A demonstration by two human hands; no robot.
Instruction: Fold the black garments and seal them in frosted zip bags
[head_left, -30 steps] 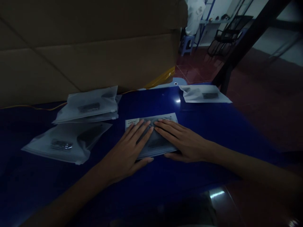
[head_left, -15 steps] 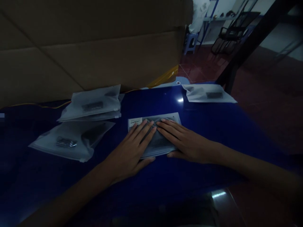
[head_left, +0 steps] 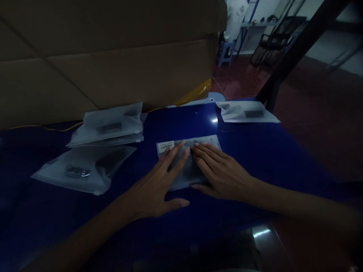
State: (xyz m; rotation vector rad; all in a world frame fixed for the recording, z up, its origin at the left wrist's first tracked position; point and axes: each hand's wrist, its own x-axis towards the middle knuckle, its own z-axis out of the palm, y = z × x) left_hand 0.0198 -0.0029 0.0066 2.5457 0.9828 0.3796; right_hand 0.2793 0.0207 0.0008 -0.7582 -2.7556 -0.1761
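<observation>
At the frame's centre, a labelled frosted pouch (head_left: 186,174) is partly covered by the left hand (head_left: 154,192) and right hand (head_left: 224,173), both unclenched and outstretched.

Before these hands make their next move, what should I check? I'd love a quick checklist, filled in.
1. Middle bag lying on the blue table: ok.
2. Label mostly uncovered: ok, though too small to read.
3. Right hand on that bag: ok.
4. Left hand pressing it: cannot tell; its fingers are spread over it.
5. Middle bag sealed: cannot tell.
6. Bags at left and bag at far right clear of both hands: ok.
</observation>
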